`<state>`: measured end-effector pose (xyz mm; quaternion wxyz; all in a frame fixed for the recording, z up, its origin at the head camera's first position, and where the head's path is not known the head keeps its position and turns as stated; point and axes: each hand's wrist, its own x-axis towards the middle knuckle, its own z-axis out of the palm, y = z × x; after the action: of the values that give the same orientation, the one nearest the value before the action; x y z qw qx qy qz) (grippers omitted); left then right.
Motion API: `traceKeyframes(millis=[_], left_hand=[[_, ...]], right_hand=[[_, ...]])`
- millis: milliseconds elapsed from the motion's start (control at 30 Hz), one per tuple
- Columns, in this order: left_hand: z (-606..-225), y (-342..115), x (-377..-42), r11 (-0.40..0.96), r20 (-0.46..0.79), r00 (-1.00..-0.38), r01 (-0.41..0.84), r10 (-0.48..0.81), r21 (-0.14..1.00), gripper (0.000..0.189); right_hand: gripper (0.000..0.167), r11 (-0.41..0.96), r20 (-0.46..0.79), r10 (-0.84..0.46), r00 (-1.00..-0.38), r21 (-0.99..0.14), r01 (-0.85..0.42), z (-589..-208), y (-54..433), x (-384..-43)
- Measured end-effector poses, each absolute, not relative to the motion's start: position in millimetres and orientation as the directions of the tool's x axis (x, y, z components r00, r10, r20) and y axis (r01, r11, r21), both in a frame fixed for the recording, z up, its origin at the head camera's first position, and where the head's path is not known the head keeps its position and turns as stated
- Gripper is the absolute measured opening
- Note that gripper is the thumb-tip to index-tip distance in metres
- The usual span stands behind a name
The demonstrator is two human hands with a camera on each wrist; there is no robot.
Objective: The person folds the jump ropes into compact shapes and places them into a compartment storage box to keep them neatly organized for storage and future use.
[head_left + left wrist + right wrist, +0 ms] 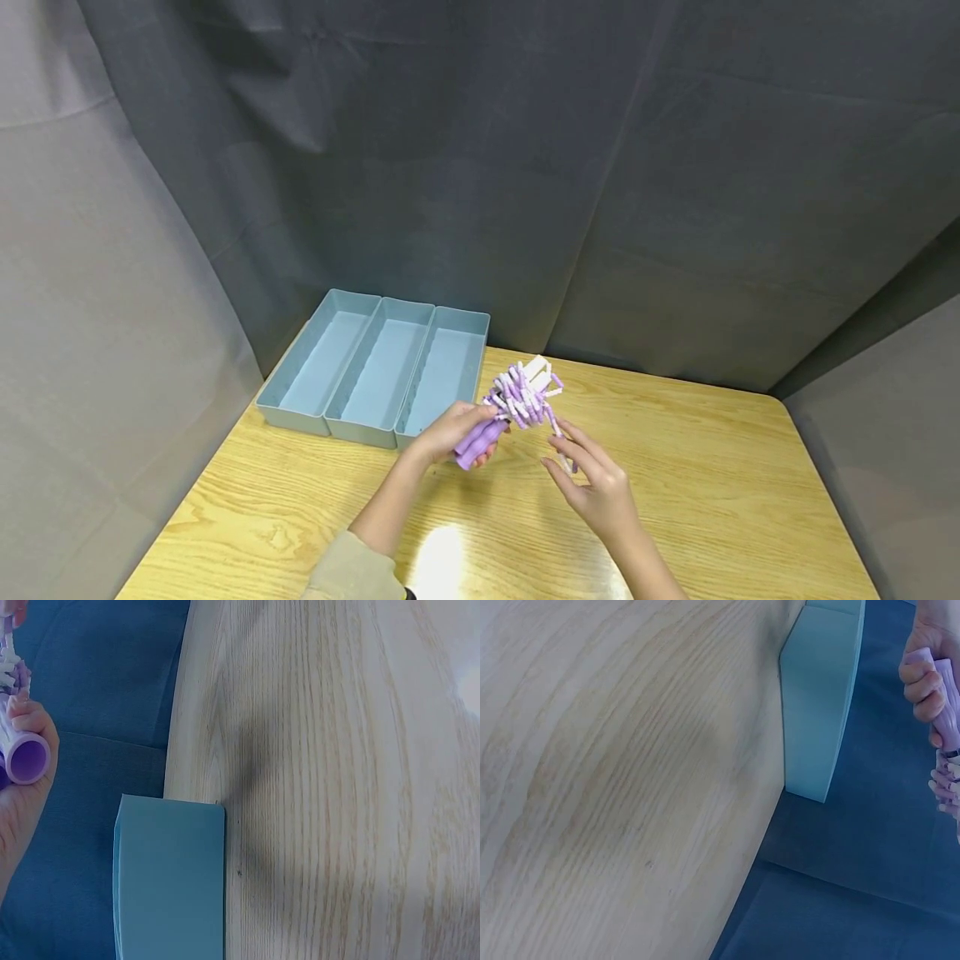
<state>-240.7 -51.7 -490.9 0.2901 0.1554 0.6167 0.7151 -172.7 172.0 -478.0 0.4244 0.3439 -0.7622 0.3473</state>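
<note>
A beaded jump rope [522,392] in purple and white is bunched around its two handles. My left hand [457,433] grips the purple handles [480,442], which point down toward me. White handle-like ends stick out at the top of the bundle. From the bundle a loose strand [555,421] hangs to the right, and my right hand [596,487] holds it lightly among thumb and fingers. In the left wrist view, the hollow end of one handle [30,759] shows beside my palm. The right wrist view shows the left fingers curled round the handles [946,705].
Three joined blue-grey trays [386,367] stand at the back left of the wooden table [712,483]. Dark curtains [525,167] hang behind the table's far edge, with lighter grey cloth [97,292] at the left side.
</note>
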Motion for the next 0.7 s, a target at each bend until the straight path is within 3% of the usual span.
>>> traceKeyframes(millis=[367,500,700], left_hand=[[-493,-49,-240,-0.091,-0.155,-0.777,-0.264,0.61,0.96,0.056],[-492,-47,-239,-0.088,-0.156,-0.767,-0.266,0.623,0.96,0.058],[-491,-44,-237,-0.087,-0.16,-0.76,-0.273,0.63,0.958,0.057]], right_hand=[[0.025,0.404,0.926,-0.168,-0.338,-0.248,-0.881,-479,176,-179],[0.017,0.308,0.922,-0.075,-0.379,-0.34,-0.889,-469,173,-176],[0.009,0.264,0.868,0.041,-0.496,-0.488,-0.832,-457,168,-170]])
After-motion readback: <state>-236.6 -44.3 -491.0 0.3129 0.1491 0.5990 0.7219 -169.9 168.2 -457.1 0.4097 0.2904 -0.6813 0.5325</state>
